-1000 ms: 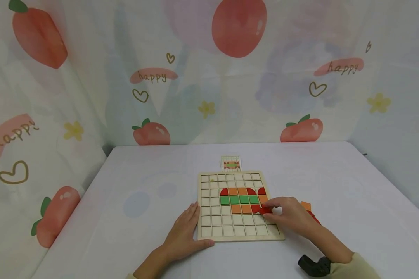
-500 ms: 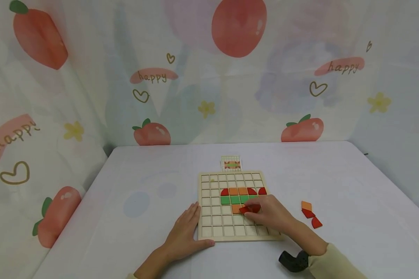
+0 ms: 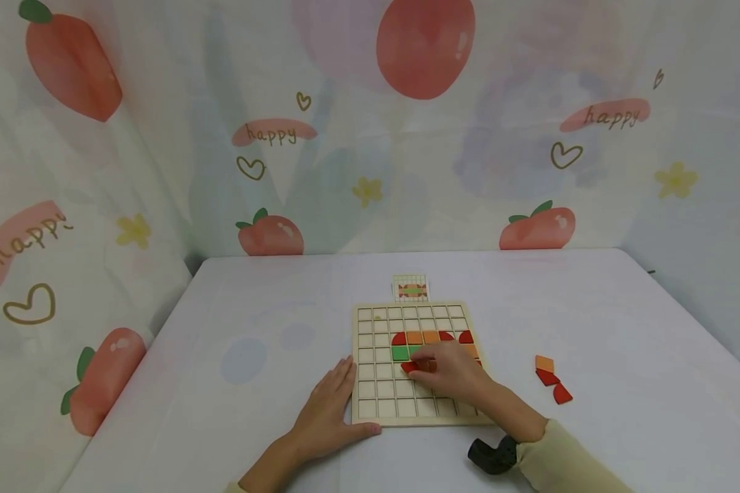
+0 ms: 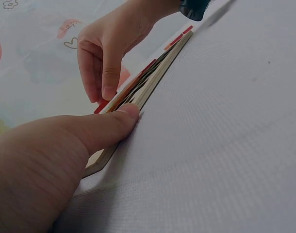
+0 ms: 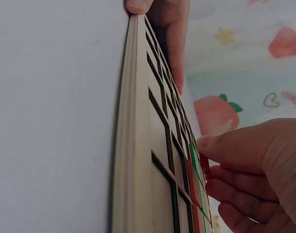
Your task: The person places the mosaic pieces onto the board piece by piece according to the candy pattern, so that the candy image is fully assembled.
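Note:
A wooden grid board (image 3: pixel 370 409) lies on the table, with red, orange and green tiles in its middle rows. My left hand (image 3: pixel 329 411) rests against its left side, fingers straight; the thumb (image 4: pixel 111 128) touches the front edge in the left wrist view. Over the board, my right hand (image 3: pixel 458 375) pinches a red tile (image 3: pixel 409 368) between thumb and fingertips, just below the leftmost green tile (image 3: pixel 401 352). That hand covers part of the green and lower orange rows. In the left wrist view the red tile (image 4: pixel 100 107) sits close over the grid.
Behind the board lies a small pattern card (image 3: pixel 411 288). To the right are a loose orange tile (image 3: pixel 545 363) and two red tiles, one (image 3: pixel 547 377) touching it and another (image 3: pixel 562 394) nearer. A black device (image 3: pixel 492 457) is on the right wrist. Printed cloth (image 3: pixel 345 137) hangs behind the table.
My right hand has moved left across the board with the red tile, from the right side of the pattern to its left end. The left hand has stayed in place.

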Motion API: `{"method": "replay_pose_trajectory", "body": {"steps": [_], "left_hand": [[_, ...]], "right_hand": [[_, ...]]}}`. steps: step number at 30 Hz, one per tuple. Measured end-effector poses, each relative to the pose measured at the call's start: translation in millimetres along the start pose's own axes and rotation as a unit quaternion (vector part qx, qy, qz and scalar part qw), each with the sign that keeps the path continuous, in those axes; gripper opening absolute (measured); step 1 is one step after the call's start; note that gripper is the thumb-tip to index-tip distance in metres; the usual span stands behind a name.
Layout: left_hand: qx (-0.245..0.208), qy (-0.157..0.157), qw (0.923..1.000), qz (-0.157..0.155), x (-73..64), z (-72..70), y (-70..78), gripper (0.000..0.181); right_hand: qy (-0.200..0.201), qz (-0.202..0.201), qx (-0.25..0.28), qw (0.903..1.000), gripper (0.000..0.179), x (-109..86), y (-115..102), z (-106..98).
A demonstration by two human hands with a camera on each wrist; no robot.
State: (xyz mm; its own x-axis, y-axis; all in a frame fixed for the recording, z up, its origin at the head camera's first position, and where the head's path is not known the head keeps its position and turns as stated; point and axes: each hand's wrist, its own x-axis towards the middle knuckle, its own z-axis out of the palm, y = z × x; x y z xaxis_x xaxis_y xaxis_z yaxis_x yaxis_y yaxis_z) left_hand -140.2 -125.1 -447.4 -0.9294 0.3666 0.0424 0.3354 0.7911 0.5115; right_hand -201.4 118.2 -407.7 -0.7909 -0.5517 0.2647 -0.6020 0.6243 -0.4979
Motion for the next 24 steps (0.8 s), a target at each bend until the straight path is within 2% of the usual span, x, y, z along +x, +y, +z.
{"method": "replay_pose_trajectory", "body": {"steps": [7,18,24], "left_hand": [[-0.004,0.001,1.0000,0.006,0.6,-2.0,1.2,0.106],[-0.006,0.001,1.0000,0.002,0.9,-0.7,0.5,0.107],[-0.007,0.003,1.0000,0.003,-0.1,-0.7,1.2,0.106]], "right_hand": [[-0.003,0.020,-0.010,0.9998,0.020,4.9,-6,7],[-0.007,0.025,-0.047,0.9986,0.016,10.1,-8,15],[-0.008,0.022,-0.043,0.9988,0.018,9.6,-9,15]]}}
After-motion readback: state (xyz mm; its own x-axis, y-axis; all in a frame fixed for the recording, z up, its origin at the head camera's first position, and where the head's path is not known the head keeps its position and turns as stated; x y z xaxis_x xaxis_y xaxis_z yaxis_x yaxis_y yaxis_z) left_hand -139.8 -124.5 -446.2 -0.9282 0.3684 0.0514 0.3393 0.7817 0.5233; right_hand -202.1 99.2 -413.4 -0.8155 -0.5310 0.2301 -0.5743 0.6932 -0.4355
